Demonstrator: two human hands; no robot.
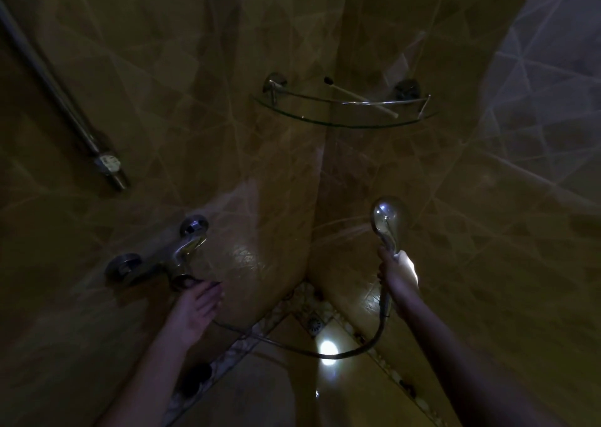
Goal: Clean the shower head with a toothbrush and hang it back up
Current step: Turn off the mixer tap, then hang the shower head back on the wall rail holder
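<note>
Right hand [398,275] around upright shower head [387,221]

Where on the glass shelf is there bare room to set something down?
Free: the left part of the shelf, between the left bracket and the toothbrush. Crowded: the middle and right, where the toothbrush slants across.

Both forearms are bare right to the near edge. The left hand [198,299] and right hand [398,273] are uncovered. The left fingers' [213,291] nails look dark in this dim light.
</note>
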